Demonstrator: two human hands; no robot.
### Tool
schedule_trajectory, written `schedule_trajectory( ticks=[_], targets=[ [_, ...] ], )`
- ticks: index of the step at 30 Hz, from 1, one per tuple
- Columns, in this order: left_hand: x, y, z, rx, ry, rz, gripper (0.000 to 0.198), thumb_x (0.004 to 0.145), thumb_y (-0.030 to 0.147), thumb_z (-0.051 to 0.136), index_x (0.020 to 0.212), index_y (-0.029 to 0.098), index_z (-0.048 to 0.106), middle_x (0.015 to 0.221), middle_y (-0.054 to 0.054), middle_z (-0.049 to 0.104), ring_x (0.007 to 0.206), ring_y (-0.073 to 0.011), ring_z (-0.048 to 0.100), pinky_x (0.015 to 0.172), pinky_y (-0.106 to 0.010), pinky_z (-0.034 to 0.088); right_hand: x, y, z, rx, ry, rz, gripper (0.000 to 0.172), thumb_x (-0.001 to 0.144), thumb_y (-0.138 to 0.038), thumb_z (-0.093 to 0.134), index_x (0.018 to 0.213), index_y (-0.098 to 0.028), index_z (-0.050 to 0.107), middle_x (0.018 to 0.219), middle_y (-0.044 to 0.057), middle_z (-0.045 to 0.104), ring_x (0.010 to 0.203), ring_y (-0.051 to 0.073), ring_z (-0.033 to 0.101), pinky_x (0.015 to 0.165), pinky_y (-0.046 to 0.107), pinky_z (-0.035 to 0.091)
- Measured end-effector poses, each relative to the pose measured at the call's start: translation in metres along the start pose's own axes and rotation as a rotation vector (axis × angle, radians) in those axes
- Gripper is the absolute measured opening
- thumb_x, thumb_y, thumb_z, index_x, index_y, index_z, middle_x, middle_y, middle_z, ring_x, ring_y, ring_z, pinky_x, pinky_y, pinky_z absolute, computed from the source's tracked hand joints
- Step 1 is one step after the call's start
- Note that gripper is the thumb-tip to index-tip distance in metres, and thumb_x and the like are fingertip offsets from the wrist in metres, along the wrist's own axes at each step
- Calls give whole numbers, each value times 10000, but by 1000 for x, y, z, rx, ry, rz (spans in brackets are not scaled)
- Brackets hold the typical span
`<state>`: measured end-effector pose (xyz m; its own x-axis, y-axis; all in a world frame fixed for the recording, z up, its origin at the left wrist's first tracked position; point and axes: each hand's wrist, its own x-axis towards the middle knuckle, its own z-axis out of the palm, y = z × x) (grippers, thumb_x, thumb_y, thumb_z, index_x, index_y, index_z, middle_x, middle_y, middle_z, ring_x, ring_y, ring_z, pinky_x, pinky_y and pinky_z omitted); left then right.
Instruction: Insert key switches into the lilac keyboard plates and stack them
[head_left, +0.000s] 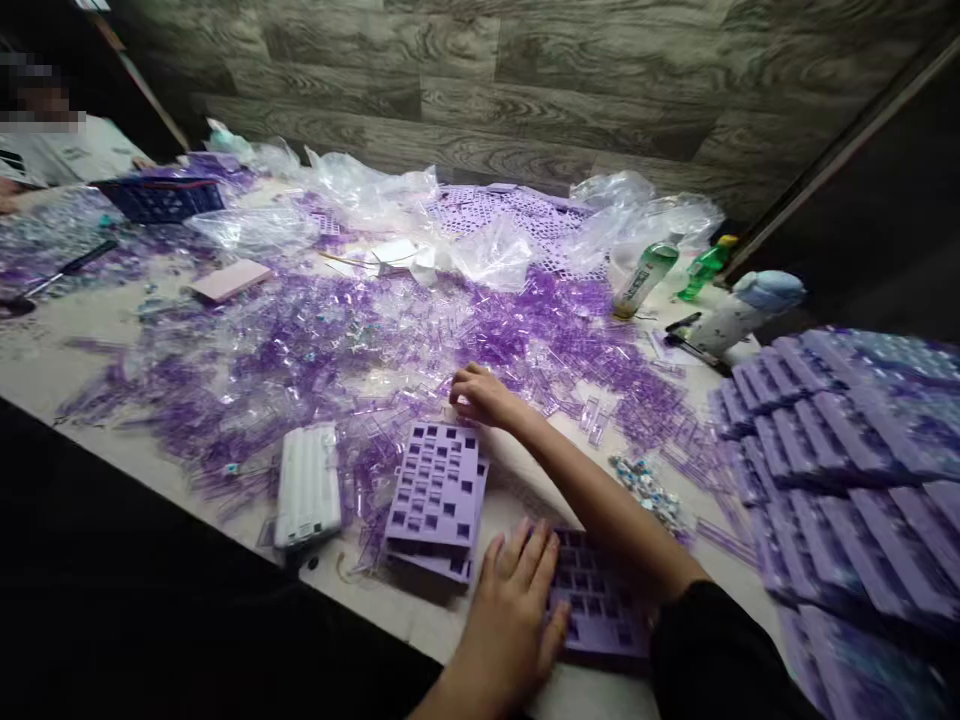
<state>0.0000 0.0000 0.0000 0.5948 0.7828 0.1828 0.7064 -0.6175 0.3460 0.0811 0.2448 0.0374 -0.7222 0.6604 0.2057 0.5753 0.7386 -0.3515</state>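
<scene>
My left hand [517, 595] lies with its fingers stretched out over the left edge of a purple keyboard plate [600, 630] with square holes. Across that plate reaches my right arm, and my right hand [484, 395] is over the near side of a heap of clear and purple plastic pieces [352, 340]. Its fingers are curled in; whatever they pinch is too small to make out. Just below it, a small stack of purple plates [435, 485] with square cutouts rests on the table.
A white ridged object [309, 485] lies left of the plates. Purple keyboard-like pieces [847, 470] are piled high at right. Small metallic bits [649, 490] lie beside my right forearm. Green bottles [649, 275] and plastic bags [367, 195] stand farther back. Another person [67, 150] sits far left.
</scene>
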Motion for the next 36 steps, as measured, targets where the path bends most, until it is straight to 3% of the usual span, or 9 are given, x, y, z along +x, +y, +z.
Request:
schedule_trajectory(
  ticks=[8, 15, 20, 31, 36],
  targets=[
    [1, 0, 1, 9, 63, 10, 538, 910, 350, 346, 1404, 173, 229, 1466, 3, 231, 1326, -232, 261, 1026, -416, 318, -49, -1, -17, 41, -138, 41, 159, 726, 28, 602, 738, -128, 628, 801, 49, 601, 766, 155, 513, 694, 244, 381],
    [3, 0, 0, 23, 109, 38, 547, 891, 323, 392, 1393, 151, 260, 1449, -29, 285, 1313, -240, 286, 1014, -410, 316, -82, -17, -24, 143, -296, 103, 128, 729, -40, 662, 809, -140, 667, 773, 27, 631, 652, 119, 554, 598, 201, 398],
    [4, 1, 1, 32, 125, 44, 533, 881, 278, 412, 1383, 148, 287, 1427, -49, 337, 1314, -239, 284, 1018, -403, 305, -75, -17, -22, 142, -194, 117, 217, 818, -69, 601, 1010, -147, 665, 878, 70, 627, 717, 132, 557, 650, 223, 398],
    [3, 1, 2, 94, 101, 66, 553, 862, 262, 442, 1377, 128, 293, 1438, -53, 318, 1318, -250, 268, 1013, -426, 314, -74, -8, -1, 132, -53, 31, 258, 841, -84, 576, 1072, -174, 647, 844, 45, 592, 648, 104, 506, 577, 206, 351],
    [3, -1, 3, 106, 78, 70, 566, 864, 254, 436, 1389, 127, 265, 1450, -50, 292, 1330, -249, 238, 1016, -422, 310, -77, -7, 0, 137, -20, 25, 141, 803, -80, 602, 881, -158, 690, 835, 41, 598, 644, 103, 511, 600, 212, 359]
  ],
)
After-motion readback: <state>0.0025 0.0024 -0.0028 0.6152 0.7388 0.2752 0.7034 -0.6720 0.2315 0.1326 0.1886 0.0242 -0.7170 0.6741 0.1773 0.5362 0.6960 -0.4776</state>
